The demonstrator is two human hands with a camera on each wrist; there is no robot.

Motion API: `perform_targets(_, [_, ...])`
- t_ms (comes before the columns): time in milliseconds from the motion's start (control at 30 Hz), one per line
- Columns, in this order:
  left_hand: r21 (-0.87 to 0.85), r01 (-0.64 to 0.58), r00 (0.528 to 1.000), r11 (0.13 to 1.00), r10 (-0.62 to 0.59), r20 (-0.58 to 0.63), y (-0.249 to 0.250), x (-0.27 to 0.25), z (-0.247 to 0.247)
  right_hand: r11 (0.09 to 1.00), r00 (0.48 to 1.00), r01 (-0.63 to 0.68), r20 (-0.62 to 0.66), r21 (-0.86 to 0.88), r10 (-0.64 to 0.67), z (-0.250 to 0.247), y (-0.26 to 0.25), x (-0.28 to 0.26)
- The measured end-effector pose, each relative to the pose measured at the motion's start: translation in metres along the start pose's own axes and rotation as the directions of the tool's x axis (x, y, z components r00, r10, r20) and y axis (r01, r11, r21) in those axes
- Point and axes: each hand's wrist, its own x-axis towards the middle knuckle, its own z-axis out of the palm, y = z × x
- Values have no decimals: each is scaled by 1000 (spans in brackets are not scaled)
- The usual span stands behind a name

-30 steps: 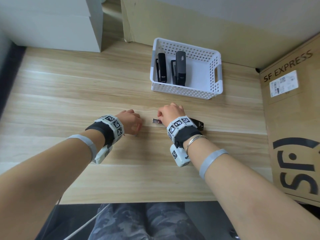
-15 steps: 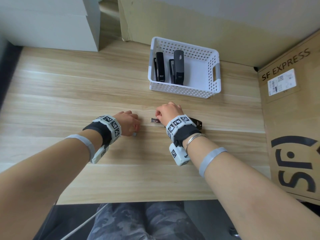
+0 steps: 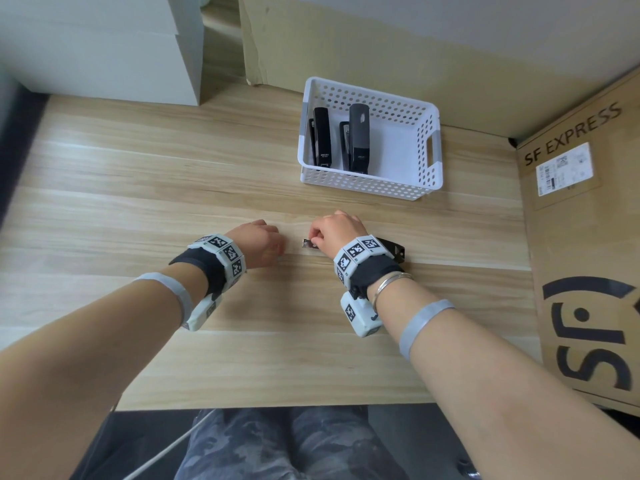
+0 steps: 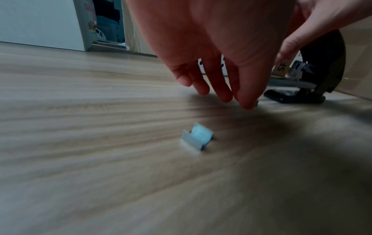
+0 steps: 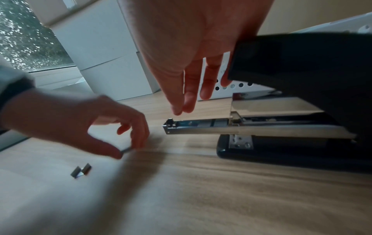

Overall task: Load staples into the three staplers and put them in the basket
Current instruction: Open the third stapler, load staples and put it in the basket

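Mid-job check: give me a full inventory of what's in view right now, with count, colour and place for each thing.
basket: one, white, perforated, far side of the table.
staplers in basket: two, black, side by side in its left half.
open stapler: one, black, on the table under the right hand, metal staple tray slid out toward the left hand.
staple strip pieces: one short silver piece loose on the table; another small piece pinched by the left hand.
table: one, light wood.
cardboard box: one, brown, printed SF EXPRESS, right edge.
white boxes: stacked, far left.
left hand: pinches a staple piece at the tabletop.
right hand: over the open stapler; grip unclear.
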Motion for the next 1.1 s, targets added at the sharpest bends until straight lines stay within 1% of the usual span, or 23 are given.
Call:
perform_targets(67, [-98,34,999,995,-37,-21,4,4,-6,1000,1000,21,0,14,-21,0,-1,-1])
perform_targets(133, [-203,57,996,978,-70,-58,9,7,-13,997,999,48,0,63,-48,-2,-3,-3])
perform_targets(200, [-293,45,990,955,-82,-118,14,11,-18,992,998,69,-4,106,-69,-3,-6,-4])
perform_targets(267, [-351,38,983,936,-98,-156,18,15,-22,991,998,59,-19,123,-58,-4,-8,-5])
perform_targets(367, [-414,75,979,907,-147,-145,23,20,-27,990,999,20,-30,141,-16,-5,-9,-4])
perform_targets(500, [-484,99,972,869,-190,-142,26,24,-32,991,998,1,-64,136,8,-7,-9,-4])
perform_targets(633, [-526,84,975,846,-178,-130,30,25,-34,996,997,-27,-67,88,33,-12,-4,-5])
perform_targets(800, [-482,124,982,867,-176,-64,30,24,-27,997,997,-79,13,0,79,-13,1,-6])
perform_targets(933, [-450,133,988,883,-155,-13,29,20,-21,998,999,-42,27,-37,43,-6,0,-5])
perform_targets(1100, [-440,140,988,887,-153,6,29,17,-20,995,999,-29,31,-100,32,2,-1,-1])
